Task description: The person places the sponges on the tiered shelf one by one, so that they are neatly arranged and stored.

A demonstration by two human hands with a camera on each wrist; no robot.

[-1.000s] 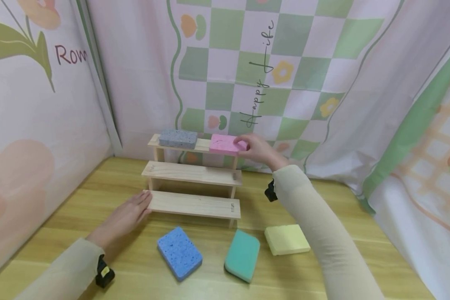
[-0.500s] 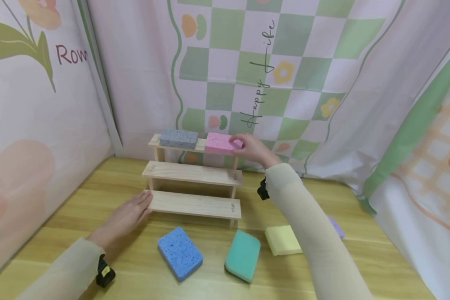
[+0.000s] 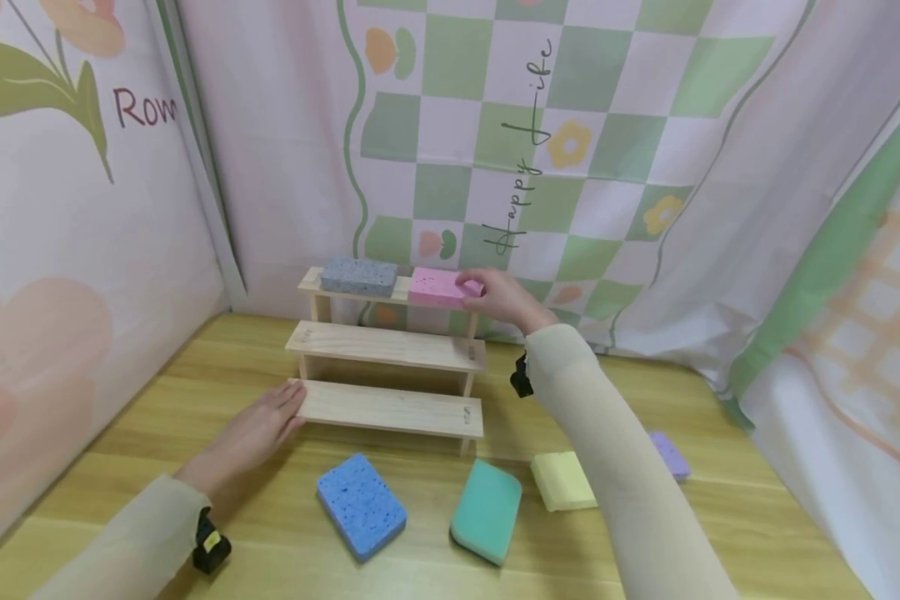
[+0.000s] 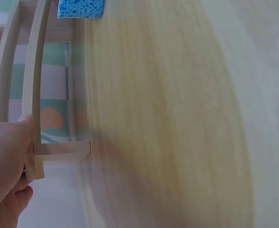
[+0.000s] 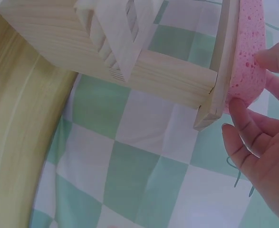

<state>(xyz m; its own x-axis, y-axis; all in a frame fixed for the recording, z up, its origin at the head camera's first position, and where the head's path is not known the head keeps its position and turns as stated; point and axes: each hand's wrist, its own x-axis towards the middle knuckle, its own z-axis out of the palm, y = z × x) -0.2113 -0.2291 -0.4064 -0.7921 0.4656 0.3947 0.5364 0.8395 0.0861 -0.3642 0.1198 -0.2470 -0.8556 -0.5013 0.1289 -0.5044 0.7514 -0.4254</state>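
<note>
A three-step wooden rack (image 3: 390, 408) stands on the table. On its top step, a grey speckled sponge (image 3: 358, 277) lies at the left and a pink sponge (image 3: 431, 286) at the right. My right hand (image 3: 498, 298) holds the pink sponge's right end between thumb and fingers; in the right wrist view the pink sponge (image 5: 247, 57) lies flat against the step. At the lowest step's left end, my left hand (image 3: 251, 433) grips the board, with the thumb on its edge and fingers curled behind it in the left wrist view.
In front of the rack lie a blue sponge (image 3: 361, 506), a teal sponge (image 3: 486, 512) and a yellow sponge (image 3: 562, 482). The right sleeve partly covers the yellow one and a purple sponge (image 3: 671, 456). A patterned curtain (image 3: 450, 125) hangs close behind the rack.
My right hand has slid the pink sponge a little left along the top step. The right forearm has shifted left, uncovering the purple sponge. My left hand stays in place.
</note>
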